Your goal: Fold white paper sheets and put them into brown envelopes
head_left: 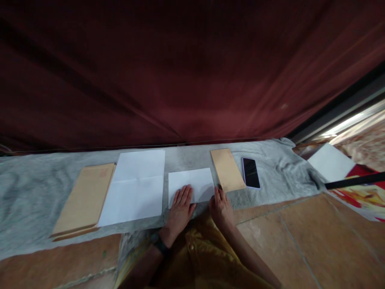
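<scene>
A white sheet of paper (192, 180), seemingly folded, lies on the grey cloth in front of me. My left hand (180, 202) rests flat on its lower left part, fingers stretched out, with a dark watch on the wrist. At the lower right corner of the paper, my right hand (221, 206) is closed, its curled fingers against the edge. Just beyond that hand lies a single brown envelope (228, 170). To the left is a stack of larger white sheets (135, 188) with a faint crease across it.
A stack of brown envelopes (86, 196) sits at the far left. A phone (250, 172) with a dark screen lies right of the single envelope. Behind the grey cloth (276, 172) hangs a dark red curtain (186, 80). Tiled floor (276, 237) shows in front, and a printed box (357, 176) at right.
</scene>
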A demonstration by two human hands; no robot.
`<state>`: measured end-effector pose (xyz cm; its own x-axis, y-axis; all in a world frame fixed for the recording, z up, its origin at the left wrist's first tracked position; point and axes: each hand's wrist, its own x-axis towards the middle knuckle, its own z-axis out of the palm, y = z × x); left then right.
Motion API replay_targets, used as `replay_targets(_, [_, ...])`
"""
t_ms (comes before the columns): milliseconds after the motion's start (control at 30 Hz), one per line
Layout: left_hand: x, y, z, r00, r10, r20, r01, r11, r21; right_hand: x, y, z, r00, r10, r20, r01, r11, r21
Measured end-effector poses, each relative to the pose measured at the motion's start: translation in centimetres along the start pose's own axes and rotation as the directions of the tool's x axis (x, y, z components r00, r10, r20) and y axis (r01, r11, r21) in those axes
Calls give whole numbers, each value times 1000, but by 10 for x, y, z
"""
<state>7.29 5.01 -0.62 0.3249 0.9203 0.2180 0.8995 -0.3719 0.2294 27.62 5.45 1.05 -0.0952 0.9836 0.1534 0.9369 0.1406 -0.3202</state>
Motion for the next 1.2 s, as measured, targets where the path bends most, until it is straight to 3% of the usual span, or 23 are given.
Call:
replay_targets(233, [0, 1, -3, 1000, 3, -10, -4, 1000, -12, 34, -5, -20, 969, 196, 150, -201, 979, 21])
replay_targets(433, [0, 2, -2, 1000, -3, -15, 2, 1000, -20, 34, 9, -18, 967, 204, 152, -241, 925, 294])
replay_targets(500, [0, 2, -3, 1000, -5, -16, 4, 1000, -25, 31, 9, -15, 961, 231, 154, -276, 855, 439])
replay_targets(600, [0, 5, -6, 1000, -13, -11, 12, 1000, -29, 29, 4, -15, 939, 256, 230, -344, 653, 675])
replay_targets(733, [4, 15, -10, 998, -42, -38, 40, 998, -44, 31, -10, -25, 930, 232, 286, -362, 428, 828])
replay_targets(833, [12, 23, -14, 993, -92, -75, 89, 995, -45, 34, -21, -36, 936, 212, 282, -344, 373, 862])
replay_targets(1000, [25, 28, -27, 983, -170, -70, 166, 985, -55, 35, -36, -54, 947, 202, 249, -310, 383, 870])
replay_targets(1133, [36, 25, -43, 949, -300, -92, 262, 919, -296, 35, -44, -68, 963, 120, 241, -268, 354, 896])
replay_targets(1200, [44, 23, -56, 901, -423, -99, 312, 788, -532, 35, -46, -70, 966, 80, 244, -256, 337, 906])
